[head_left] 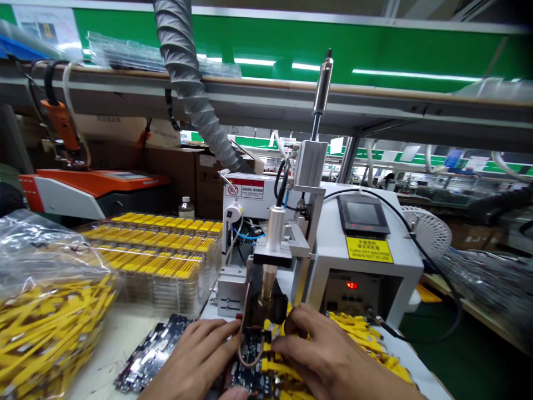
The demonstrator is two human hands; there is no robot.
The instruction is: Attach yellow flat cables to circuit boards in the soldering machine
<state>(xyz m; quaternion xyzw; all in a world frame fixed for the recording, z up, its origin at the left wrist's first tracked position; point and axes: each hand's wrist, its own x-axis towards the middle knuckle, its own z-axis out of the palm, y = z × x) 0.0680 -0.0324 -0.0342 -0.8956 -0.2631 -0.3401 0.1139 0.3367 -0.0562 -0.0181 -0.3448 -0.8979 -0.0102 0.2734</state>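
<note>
Under the soldering head of the machine lies a dark circuit board, with yellow strips along its right side. My left hand rests at the board's left edge, fingers stretched forward and thumb low near the board. My right hand is curled at the board's right edge, its fingertips closed on a yellow strip. A looped brown tube hangs in front of the head, over the board. Left of my left hand lies a stack of dark boards.
A plastic bag of yellow strips lies at left, beside clear trays of yellow parts. More yellow strips lie at right. Behind stand an orange device, a control box and a white fan.
</note>
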